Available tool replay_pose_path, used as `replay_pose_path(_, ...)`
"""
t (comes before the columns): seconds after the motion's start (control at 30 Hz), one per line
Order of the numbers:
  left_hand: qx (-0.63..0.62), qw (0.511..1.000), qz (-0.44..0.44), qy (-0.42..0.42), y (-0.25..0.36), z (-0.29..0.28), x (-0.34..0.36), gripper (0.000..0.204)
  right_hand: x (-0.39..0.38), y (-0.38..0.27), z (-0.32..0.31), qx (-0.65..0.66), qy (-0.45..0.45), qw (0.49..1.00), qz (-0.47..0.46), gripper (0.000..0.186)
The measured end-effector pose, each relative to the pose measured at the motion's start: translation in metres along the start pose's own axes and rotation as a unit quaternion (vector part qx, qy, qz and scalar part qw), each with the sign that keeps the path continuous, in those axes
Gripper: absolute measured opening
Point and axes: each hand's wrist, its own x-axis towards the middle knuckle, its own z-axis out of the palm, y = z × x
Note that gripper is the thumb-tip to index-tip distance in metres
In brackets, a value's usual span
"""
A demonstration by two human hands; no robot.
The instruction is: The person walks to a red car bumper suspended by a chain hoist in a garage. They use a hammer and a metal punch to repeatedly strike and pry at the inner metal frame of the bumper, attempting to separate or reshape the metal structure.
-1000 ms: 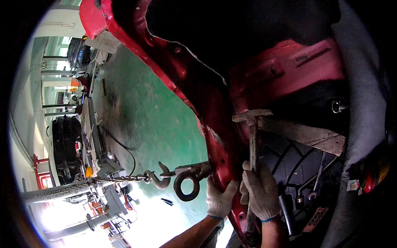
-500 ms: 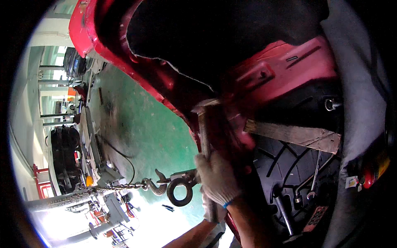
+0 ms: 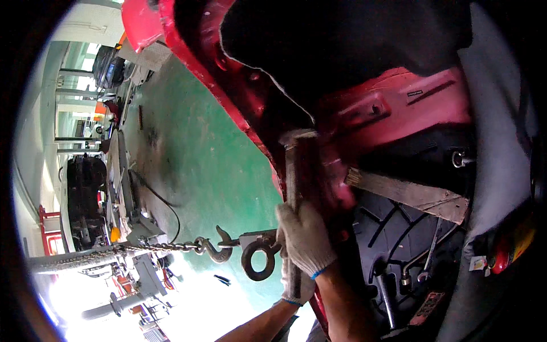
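Note:
My right hand point(image 3: 308, 239), in a white knit glove with a blue cuff, is closed round the wooden handle of a hammer point(image 3: 292, 171). The hammer's head lies at the far end, over the dark red inner bodywork of a car point(image 3: 250, 128). Below it, my gloved left hand point(image 3: 305, 289) is partly covered by the handle and the right hand. Its fingers are hidden, so its grip is unclear. Just left of both hands is a metal pulling clamp with a round ring point(image 3: 247, 265). A hook point(image 3: 219, 251) on a chain point(image 3: 165, 247) reaches toward the clamp.
A wooden block point(image 3: 407, 194) lies across the cavity at right, above a ribbed black surface. Wrenches point(image 3: 431, 251) and a metal socket tool point(image 3: 385, 299) lie nearby. Grey padded material point(image 3: 501, 142) borders the right. Green floor point(image 3: 199, 154) and removed car parts point(image 3: 85, 199) stretch out left.
The whole view has shifted slightly, with the bodywork now further right. The hammer's head, smeared by motion before, shows more sharply. My right hand still grips the handle.

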Motion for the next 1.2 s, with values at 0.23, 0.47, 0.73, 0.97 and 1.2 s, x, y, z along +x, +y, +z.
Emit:
replay_pose_path(0.23, 0.365, 0.914, 0.177, -0.019, -0.011, -0.025, 0.011, 0.063, 0.011, -0.045, -0.006, 0.162, -0.049, 0.972, 0.160, 0.029)
replay_pose_path(0.47, 0.176, 0.971, 0.156, -0.036, 0.012, -0.005, 0.004, 0.072, 0.006, -0.057, -0.005, 0.234, -0.031, 0.958, 0.164, 0.027)
replay_pose_path(0.73, 0.235, 0.952, 0.196, 0.027, 0.025, 0.003, 0.000, 0.086, -0.053, -0.047, -0.045, 0.143, 0.060, 0.968, 0.199, 0.029)
replay_pose_path(0.97, 0.212, 0.964, 0.161, -0.008, 0.016, -0.010, 0.000, 0.093, -0.141, 0.036, -0.098, -0.010, 0.364, 0.917, 0.159, 0.025)
replay_pose_path(1.2, 0.159, 0.983, 0.088, -0.027, -0.005, -0.017, 0.007, 0.076, -0.153, 0.027, -0.071, 0.038, 0.345, 0.938, 0.011, 0.025)
